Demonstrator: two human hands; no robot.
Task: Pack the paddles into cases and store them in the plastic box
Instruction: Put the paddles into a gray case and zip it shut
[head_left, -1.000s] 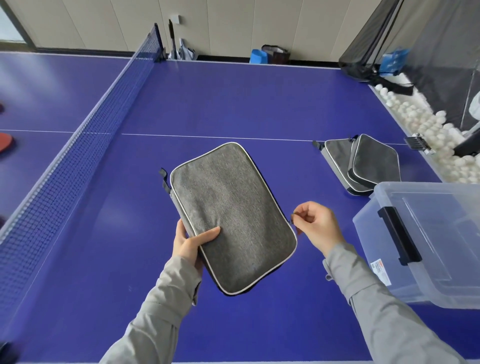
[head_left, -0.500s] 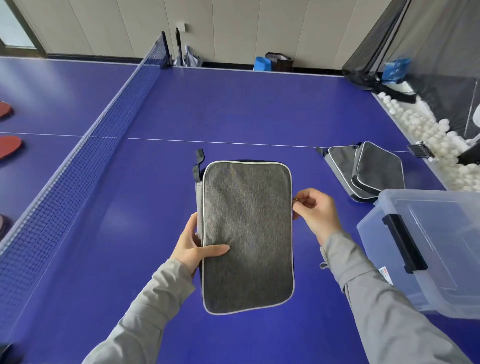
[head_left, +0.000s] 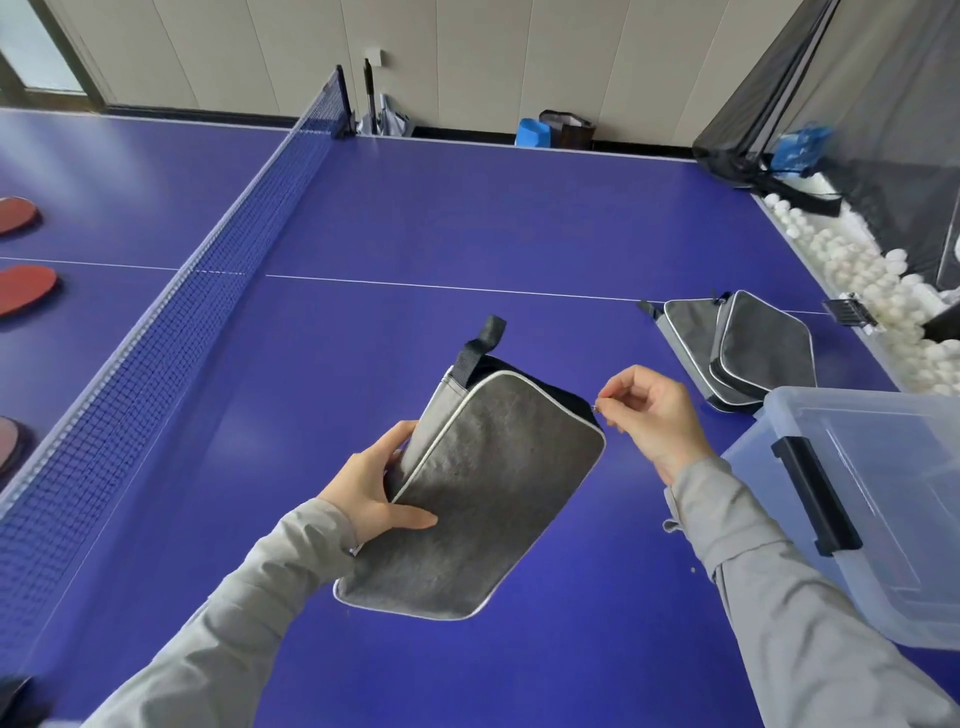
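A grey fabric paddle case (head_left: 483, 499) with white piping and a black loop is held tilted above the blue table. My left hand (head_left: 371, 486) grips its left edge, thumb on the front face. My right hand (head_left: 649, 415) pinches the small zipper pull (head_left: 597, 409) at the case's upper right corner. Two more grey cases (head_left: 737, 348) lie stacked on the table at the right. The clear plastic box (head_left: 883, 519) with a black latch stands at the right edge. Red paddles (head_left: 21, 288) lie beyond the net on the left.
The net (head_left: 171, 322) runs diagonally across the table (head_left: 467, 218) on the left. A trough of several white balls (head_left: 872, 291) lines the table's right side, under a black mesh catcher (head_left: 857, 104). Bags stand against the far wall.
The case has turned clockwise and tipped so its spine shows. My right hand has moved up along the case's right edge with the zipper pull to the upper corner.
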